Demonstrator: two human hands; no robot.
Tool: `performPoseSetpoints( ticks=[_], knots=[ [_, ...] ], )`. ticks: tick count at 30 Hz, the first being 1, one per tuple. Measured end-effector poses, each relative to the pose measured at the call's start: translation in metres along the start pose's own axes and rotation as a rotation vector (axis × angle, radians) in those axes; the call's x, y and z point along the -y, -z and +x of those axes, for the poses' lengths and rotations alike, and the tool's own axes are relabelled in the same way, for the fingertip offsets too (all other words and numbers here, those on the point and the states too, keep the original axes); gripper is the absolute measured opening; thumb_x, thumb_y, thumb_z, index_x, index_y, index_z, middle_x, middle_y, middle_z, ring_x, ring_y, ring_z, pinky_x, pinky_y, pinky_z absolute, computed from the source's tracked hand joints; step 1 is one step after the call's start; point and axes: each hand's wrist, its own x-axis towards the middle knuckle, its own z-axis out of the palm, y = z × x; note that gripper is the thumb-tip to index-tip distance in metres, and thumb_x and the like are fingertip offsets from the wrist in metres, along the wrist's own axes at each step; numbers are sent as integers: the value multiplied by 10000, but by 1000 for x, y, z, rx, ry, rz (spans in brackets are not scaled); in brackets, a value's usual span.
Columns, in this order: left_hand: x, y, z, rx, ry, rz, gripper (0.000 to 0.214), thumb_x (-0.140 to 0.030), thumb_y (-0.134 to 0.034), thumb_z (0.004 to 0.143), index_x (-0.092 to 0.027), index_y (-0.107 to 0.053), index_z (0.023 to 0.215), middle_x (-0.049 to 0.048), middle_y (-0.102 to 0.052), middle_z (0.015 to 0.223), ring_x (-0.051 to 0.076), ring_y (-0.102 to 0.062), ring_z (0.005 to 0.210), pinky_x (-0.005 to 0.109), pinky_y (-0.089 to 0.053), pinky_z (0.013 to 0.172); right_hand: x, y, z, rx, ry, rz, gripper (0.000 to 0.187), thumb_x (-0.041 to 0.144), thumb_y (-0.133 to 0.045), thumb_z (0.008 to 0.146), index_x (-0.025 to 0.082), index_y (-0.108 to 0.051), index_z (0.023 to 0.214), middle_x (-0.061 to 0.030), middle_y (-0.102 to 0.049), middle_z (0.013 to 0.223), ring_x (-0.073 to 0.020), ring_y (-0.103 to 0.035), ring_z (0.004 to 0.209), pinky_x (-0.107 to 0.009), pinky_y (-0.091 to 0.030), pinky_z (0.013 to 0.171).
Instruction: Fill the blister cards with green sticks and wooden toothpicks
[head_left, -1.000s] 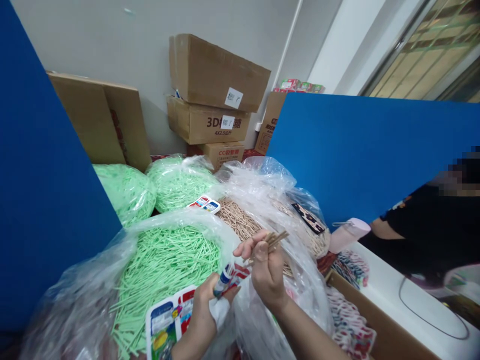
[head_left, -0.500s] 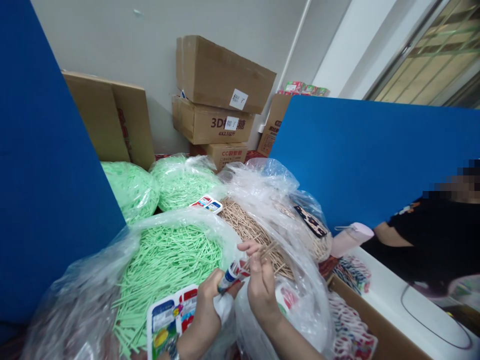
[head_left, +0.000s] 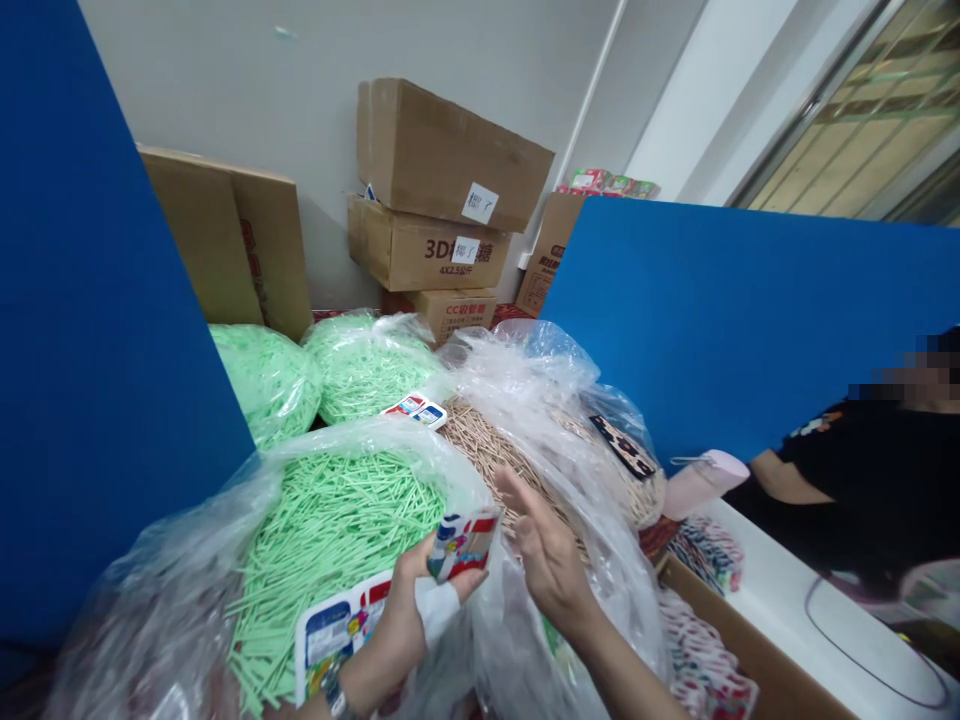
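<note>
In my left hand (head_left: 416, 600) is a small printed packet (head_left: 463, 545), red, white and blue, gripped low between thumb and fingers. A white wrap covers the base of that thumb. Just right of the packet, my right hand (head_left: 551, 560) is open, its fingers stretched out and nothing visible in them. Behind it lies a clear plastic bag of thin brown sticks (head_left: 480, 440). Thin green sticks (head_left: 337, 530) fill the open bag to the left. A printed tray-shaped pack (head_left: 326, 630) rests on the green sticks, partly hidden by my left forearm.
More bagged green sticks (head_left: 367, 365) lie farther back, before stacked cartons (head_left: 450, 160). Blue partitions (head_left: 720, 320) stand on both sides. A patterned phone-like object (head_left: 622, 447) and a pink cylindrical case (head_left: 705, 482) lie to the right. Beyond sits a person in black (head_left: 862, 470).
My right hand has let go of the brown sticks it pinched at the packet and has opened. The packet in my left hand has turned, showing more of its printed face.
</note>
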Motion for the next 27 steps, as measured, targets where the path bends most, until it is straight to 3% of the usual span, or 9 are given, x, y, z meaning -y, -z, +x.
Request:
performPoseSetpoints(
  ticks=[3,6,8,11,14,18,21,23,27],
  knots=[
    [-2,2,-2,-4,14,-48,282,-306,-726,725,-139,-635,932,47,-685,815,211,-605,721,321,-489,685,-7,-6,-3,26,-79,4,375,311,-435,945,233,-489,1308,-94,-619,1188,-208,-615,1013,-342,-509,840],
    [-2,11,-9,-9,14,-104,310,-304,-733,722,-158,-613,967,42,-674,838,213,-606,777,314,-489,716,-11,-8,-7,79,-154,33,211,321,-498,917,210,-607,1060,-47,-669,887,-163,-620,735,-280,-493,677],
    [2,20,-18,-2,40,-135,271,-335,-721,741,-158,-618,918,35,-662,815,196,-594,771,292,-480,712,-11,-6,-10,119,-201,87,166,326,-496,915,196,-598,934,-34,-639,824,-150,-594,697,-259,-471,638],
    [11,33,-34,-6,113,-40,255,-376,-704,750,-140,-608,744,-3,-580,664,141,-517,634,241,-432,609,-5,-2,-13,308,-202,140,130,319,-525,896,194,-560,884,-12,-604,787,-136,-565,687,-229,-442,609],
    [21,41,-47,15,135,122,273,-385,-681,754,-130,-594,708,-26,-498,624,117,-428,581,219,-360,537,2,-12,-17,464,-98,58,170,364,-589,867,197,-562,869,5,-595,750,-126,-545,661,-212,-392,583],
    [22,49,-55,81,59,292,256,-370,-618,806,-141,-586,696,-18,-489,628,130,-443,595,226,-346,545,7,-40,-24,409,181,-186,390,471,-459,931,187,-518,669,4,-545,619,-122,-496,580,-235,-308,542],
    [23,58,-58,185,-55,471,253,-297,-570,843,-158,-577,631,-11,-512,628,138,-481,608,238,-341,575,15,-51,-25,406,318,-321,372,387,-397,970,187,-521,682,-7,-556,625,-125,-485,575,-251,-308,560],
    [29,64,-61,166,-110,576,283,-272,-600,811,-165,-540,556,-20,-493,583,134,-466,577,240,-314,559,23,-48,-21,487,336,-332,320,306,-393,970,186,-538,711,-16,-570,643,-130,-493,586,-256,-332,576],
    [50,74,-65,-16,-139,578,326,-308,-715,696,-176,-487,503,-38,-465,548,120,-410,535,233,-279,532,23,-43,0,687,129,88,216,299,-405,960,202,-595,934,-39,-647,841,-150,-593,767,-255,-433,679]
  ],
)
